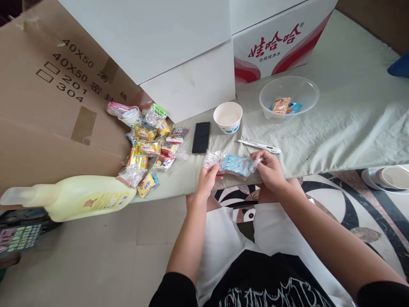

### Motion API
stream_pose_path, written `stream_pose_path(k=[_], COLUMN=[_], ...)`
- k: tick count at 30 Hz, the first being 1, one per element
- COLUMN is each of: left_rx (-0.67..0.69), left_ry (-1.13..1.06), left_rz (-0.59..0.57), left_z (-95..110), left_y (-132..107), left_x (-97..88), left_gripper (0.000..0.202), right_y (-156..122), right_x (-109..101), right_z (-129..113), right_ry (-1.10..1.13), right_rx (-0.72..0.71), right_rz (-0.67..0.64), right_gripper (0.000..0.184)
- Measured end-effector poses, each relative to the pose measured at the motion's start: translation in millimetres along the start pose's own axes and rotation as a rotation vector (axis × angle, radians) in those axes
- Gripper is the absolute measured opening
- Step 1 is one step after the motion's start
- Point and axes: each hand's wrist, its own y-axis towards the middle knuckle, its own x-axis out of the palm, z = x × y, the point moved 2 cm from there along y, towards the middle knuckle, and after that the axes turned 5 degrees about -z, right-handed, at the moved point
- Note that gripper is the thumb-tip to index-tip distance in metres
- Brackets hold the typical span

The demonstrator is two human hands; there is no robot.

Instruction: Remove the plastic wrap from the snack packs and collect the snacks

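Between my two hands, close to the front edge of the cloth-covered surface, is a clear plastic bag with a blue-labelled packet inside. My left hand pinches the bag's left part between thumb and fingers. At the opposite end, my right hand is closed on the twisted plastic. Just behind the right hand lies a white utility knife. A white paper bowl with a blue pattern stands beyond the bag, and a dark phone lies to its left.
A clear plastic basin at the right holds a few wrapped snacks. Several packaged snacks are piled at the left beside a yellow pump bottle lying on its side. White cartons and a brown cardboard box stand behind.
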Motion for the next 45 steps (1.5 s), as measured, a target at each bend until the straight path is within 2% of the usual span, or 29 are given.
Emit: stream_pose_path(k=[2,4,6,8,10,13,15,17,19,23,25,28,31,33,37,45], left_rx=[-0.008,0.025,0.139,0.316,0.493,0.631,0.611,0.572,0.557,0.602,0.607,0.594,0.606,0.566,0.442,0.484], left_ry=[-0.006,0.01,0.091,0.252,0.475,0.8,0.948,1.053,1.133,1.228,1.225,1.218,1.269,1.286,1.242,1.036], left_rz=[0.005,0.086,0.255,0.384,0.36,0.18,0.128,0.12,0.102,0.091,0.175,0.25,0.142,0.09,0.108,0.172], left_z=[-2,-2,3,13,25,40,46,50,53,60,65,69,67,63,58,58], left_y=[0,-2,-6,-9,-9,1,10,19,26,32,32,32,32,36,45,51], left_x=[-1.7,-4.7,-9.1,-11.5,-9.3,-0.1,5.9,11.4,16.3,18.9,15.2,11.5,16.8,21.1,22.8,7.6], left_gripper=[0.035,0.036,0.042,0.051,0.051,0.046,0.052,0.061,0.062,0.022,0.016,0.022,0.04,0.044,0.017,0.015], right_y=[3,6,8,7,6,5,4,5,4,3,2,0,-2,-3,-3,-2], right_x=[-6,-10,-12,-11,-9,-7,-6,-6,-7,-8,-7,-4,1,2,4,7], right_z=[4,7,8,7,5,4,4,5,5,3,2,0,-3,-6,-14,-17], right_ry=[0.146,0.289,0.357,0.362,0.334,0.321,0.33,0.33,0.308,0.188,0.115,-0.038,-0.215,-0.275,-0.313,-0.324], right_rx=[0.034,0.061,0.073,0.084,0.094,0.102,0.112,0.121,0.121,0.092,0.077,0.053,-0.004,-0.04,-0.082,-0.173], right_rz=[0.077,0.125,0.129,0.127,0.121,0.123,0.11,0.089,0.059,-0.023,-0.076,-0.16,-0.233,-0.287,-0.381,-0.43], right_gripper=[0.02,0.026,0.027,0.023,0.017,0.014,0.014,0.013,0.013,0.01,0.011,0.015,0.015,0.015,0.015,0.017])
